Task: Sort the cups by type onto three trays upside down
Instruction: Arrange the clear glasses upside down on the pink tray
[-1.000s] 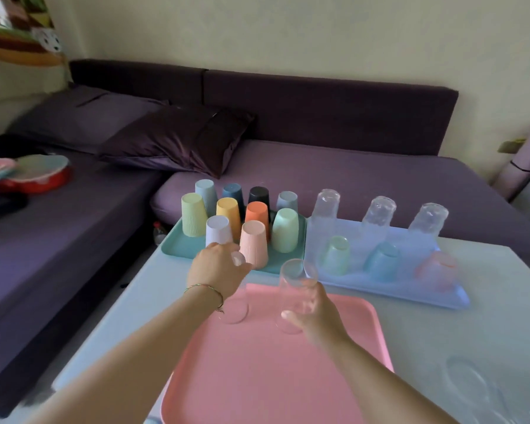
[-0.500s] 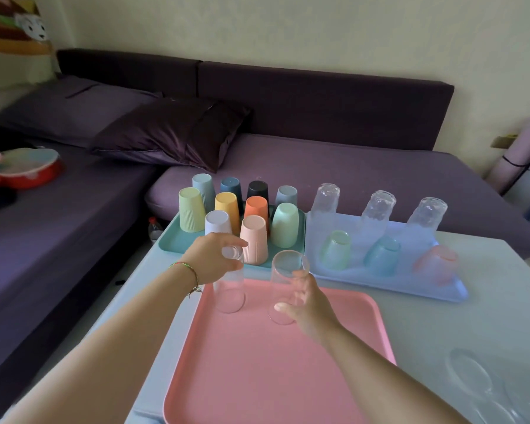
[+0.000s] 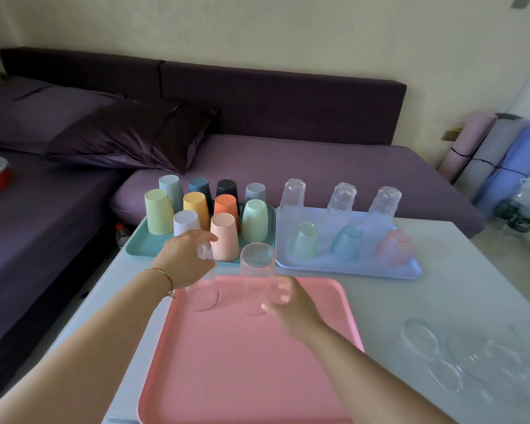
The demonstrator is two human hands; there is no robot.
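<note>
Two tall clear glasses stand mouth-down on the far part of the pink tray. My left hand grips the left clear glass from above, around its top. My right hand curls round the lower side of the right clear glass. Behind them a teal tray carries several upside-down pastel plastic cups. A blue tray holds three clear textured glasses and three tinted glasses, all inverted.
Several clear glasses lie on the white table at the right front. A purple sofa with a dark pillow runs behind the table. Rolled mats lean at the far right. A small bottle stands on the floor at the left.
Both hands have stayed on their glasses, which have settled slightly further onto the pink tray. The view has shifted a little to the right.
</note>
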